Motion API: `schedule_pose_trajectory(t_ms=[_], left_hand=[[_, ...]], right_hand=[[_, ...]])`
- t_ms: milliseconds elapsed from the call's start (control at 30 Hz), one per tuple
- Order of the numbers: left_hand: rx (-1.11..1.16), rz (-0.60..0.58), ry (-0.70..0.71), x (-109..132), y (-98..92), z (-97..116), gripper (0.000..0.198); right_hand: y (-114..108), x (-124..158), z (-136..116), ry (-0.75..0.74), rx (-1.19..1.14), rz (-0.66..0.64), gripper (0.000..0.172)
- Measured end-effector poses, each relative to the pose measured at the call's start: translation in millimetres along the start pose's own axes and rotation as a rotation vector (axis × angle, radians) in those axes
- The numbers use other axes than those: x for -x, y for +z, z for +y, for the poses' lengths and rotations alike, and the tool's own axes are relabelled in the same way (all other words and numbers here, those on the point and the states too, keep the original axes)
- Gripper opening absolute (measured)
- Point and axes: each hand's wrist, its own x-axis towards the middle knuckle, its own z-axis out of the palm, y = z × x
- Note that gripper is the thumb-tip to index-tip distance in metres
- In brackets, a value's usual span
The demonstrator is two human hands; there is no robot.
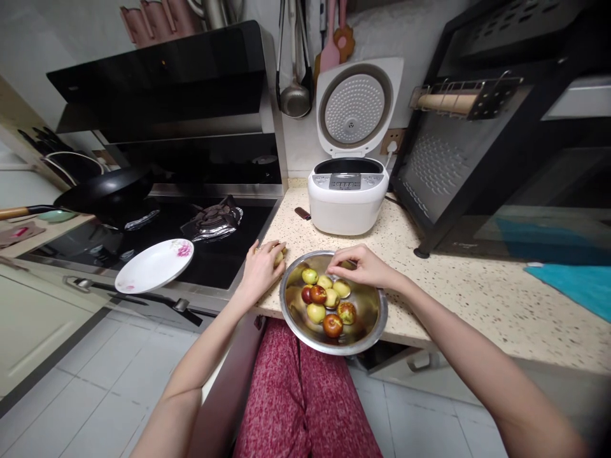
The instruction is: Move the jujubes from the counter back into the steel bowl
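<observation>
A steel bowl sits at the counter's front edge, partly overhanging it. In it lie several jujubes, some pale green-yellow, others patched or covered with reddish brown. My left hand is on the counter left of the bowl, its fingers curled over a pale jujube that shows between them. Over the bowl's far right side, my right hand points down with fingers and thumb drawn together. Whether anything is between those fingertips is hidden.
Behind the bowl stands a white rice cooker with its lid up. A floral white plate rests at the stove's front edge, and a black wok sits on the far-left burner. The black oven takes up the right side.
</observation>
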Motion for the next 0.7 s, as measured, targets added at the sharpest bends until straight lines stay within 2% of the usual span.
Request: schedule_pose_trajectory(t_ms=[167, 367, 533, 700], left_hand=[[-0.062, 0.013, -0.028, -3, 0.9, 3, 0.041], [-0.141, 0.006, -0.094, -20, 4.7, 3, 0.022], [-0.138, 0.052, -0.056, -22, 11.9, 0, 0.015], [-0.079, 0.084, -0.034, -17, 11.4, 2, 0.014]], right_hand=[[-1, -1, -2, 0.003, 0.014, -0.004, 0.021], [-2, -1, -4, 0.005, 0.034, -0.005, 0.023], [-1, -1, -2, 0.000, 0.034, 0.003, 0.024], [0, -1, -2, 0.004, 0.041, 0.011, 0.024]])
